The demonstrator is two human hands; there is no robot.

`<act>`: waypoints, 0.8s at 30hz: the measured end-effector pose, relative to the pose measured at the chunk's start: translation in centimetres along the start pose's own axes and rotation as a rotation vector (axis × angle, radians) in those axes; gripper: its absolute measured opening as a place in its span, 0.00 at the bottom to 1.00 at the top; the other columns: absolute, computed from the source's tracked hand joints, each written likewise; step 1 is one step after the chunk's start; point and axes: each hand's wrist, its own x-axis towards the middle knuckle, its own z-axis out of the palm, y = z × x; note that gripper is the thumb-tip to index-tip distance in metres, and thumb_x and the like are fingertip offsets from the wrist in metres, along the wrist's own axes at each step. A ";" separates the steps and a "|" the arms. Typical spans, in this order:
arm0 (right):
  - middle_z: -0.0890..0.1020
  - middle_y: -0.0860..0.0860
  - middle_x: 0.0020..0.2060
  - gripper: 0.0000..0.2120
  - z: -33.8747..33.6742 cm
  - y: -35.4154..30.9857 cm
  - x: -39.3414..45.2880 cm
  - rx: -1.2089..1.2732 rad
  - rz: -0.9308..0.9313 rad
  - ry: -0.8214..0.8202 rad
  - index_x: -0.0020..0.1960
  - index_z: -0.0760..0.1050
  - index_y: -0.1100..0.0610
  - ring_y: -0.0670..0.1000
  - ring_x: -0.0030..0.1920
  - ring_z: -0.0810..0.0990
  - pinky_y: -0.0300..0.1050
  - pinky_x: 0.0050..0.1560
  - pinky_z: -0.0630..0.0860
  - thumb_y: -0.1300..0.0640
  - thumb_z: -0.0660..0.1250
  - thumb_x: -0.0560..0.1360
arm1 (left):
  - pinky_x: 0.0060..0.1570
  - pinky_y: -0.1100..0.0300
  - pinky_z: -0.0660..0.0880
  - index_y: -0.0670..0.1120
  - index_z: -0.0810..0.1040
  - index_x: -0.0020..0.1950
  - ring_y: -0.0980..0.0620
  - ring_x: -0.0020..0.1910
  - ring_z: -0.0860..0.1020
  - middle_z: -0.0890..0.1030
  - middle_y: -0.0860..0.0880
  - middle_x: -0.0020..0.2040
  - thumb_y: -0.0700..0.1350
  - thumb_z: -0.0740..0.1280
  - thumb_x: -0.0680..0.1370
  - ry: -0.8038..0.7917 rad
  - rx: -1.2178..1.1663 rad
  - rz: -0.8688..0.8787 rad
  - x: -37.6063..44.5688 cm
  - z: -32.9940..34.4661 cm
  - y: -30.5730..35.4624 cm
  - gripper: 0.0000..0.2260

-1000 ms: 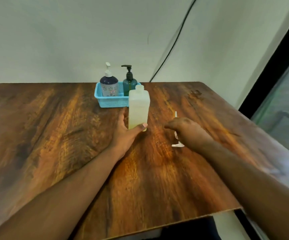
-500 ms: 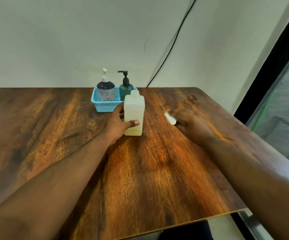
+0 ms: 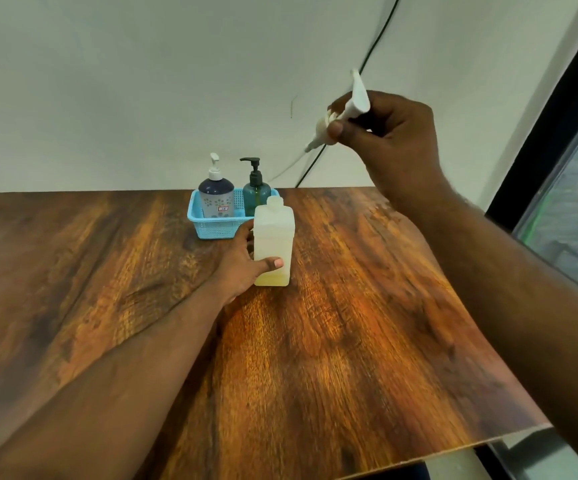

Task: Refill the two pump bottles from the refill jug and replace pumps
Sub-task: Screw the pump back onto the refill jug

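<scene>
The right hand (image 3: 389, 133) has lifted the white pump (image 3: 346, 110), pinched; left hand (image 3: 246, 263) grips the refill jug (image 3: 274, 237).

1. Lifted the white pump (image 3: 344, 114) clear off the table (image 3: 349, 341), from beside the jug (image 3: 273, 244) to high above it and to its right.
2. Raised the right hand (image 3: 384, 133) from table level up in front of the wall, fingers curled round the pump's head.
3. Tilted the pump, its thin tube now slanting down and left toward the jug.
4. Left bare the patch of table where the pump had lain.
</scene>
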 end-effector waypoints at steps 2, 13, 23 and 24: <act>0.85 0.52 0.43 0.07 -0.1 -0.3 0.0 -0.010 0.008 -0.005 0.49 0.82 0.61 0.52 0.46 0.85 0.56 0.52 0.80 0.61 0.73 0.71 | 0.67 0.43 0.72 0.54 0.59 0.77 0.48 0.70 0.70 0.70 0.48 0.73 0.42 0.78 0.71 -0.003 0.007 0.001 0.1 0.0 0.0 0.41; 0.85 0.50 0.45 0.08 1.1 -0.3 0.2 -0.089 0.142 -0.081 0.51 0.82 0.60 0.44 0.45 0.84 0.41 0.50 0.81 0.61 0.72 0.71 | 0.68 0.43 0.71 0.53 0.59 0.77 0.47 0.71 0.70 0.70 0.48 0.73 0.42 0.78 0.71 -0.001 0.010 -0.006 0.0 -0.1 0.2 0.40; 0.83 0.55 0.42 0.08 8.2 5.6 3.0 -0.175 0.430 -0.437 0.50 0.80 0.65 0.52 0.45 0.83 0.43 0.46 0.81 0.62 0.71 0.73 | 0.66 0.46 0.71 0.54 0.59 0.77 0.47 0.72 0.69 0.70 0.49 0.73 0.43 0.78 0.71 -0.016 0.054 0.003 0.1 -0.6 0.3 0.41; 0.82 0.55 0.42 0.08 8.3 6.2 2.7 -0.185 0.449 -0.465 0.50 0.80 0.65 0.52 0.44 0.82 0.46 0.47 0.81 0.61 0.71 0.73 | 0.66 0.46 0.71 0.53 0.60 0.77 0.47 0.72 0.69 0.71 0.49 0.73 0.42 0.79 0.70 -0.016 0.049 0.009 0.1 -0.6 0.2 0.41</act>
